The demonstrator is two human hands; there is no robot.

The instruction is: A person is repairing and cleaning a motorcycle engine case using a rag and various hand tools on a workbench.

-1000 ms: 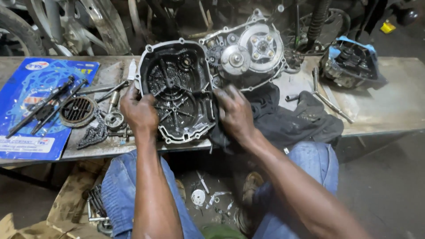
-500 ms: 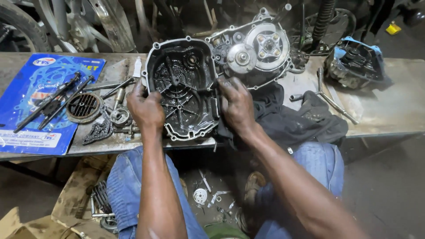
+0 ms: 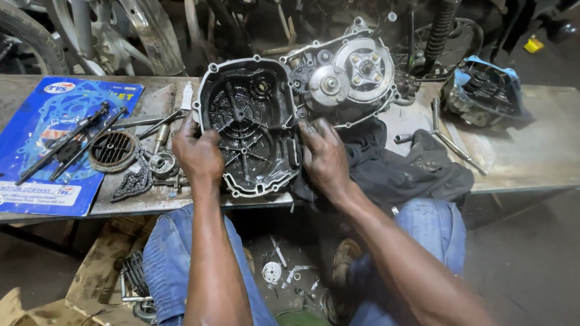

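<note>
Both hands gripped a black, oily engine cover (image 3: 248, 127) lying inside-up at the near edge of the surface (image 3: 531, 157). Left hand (image 3: 196, 154) curled around the cover's left rim, fingers pressed against it; right hand (image 3: 323, 154) clasped the right rim, fingers bent over the edge. Just right of the cover, touching it, sat an open engine case (image 3: 347, 75) on a dark cloth (image 3: 393, 169). To the left lay a round mesh filter (image 3: 113, 150), a chain (image 3: 130, 184) and long tools on a blue gasket packet (image 3: 36, 130). Far right rested a cylinder head (image 3: 483, 90).
</note>
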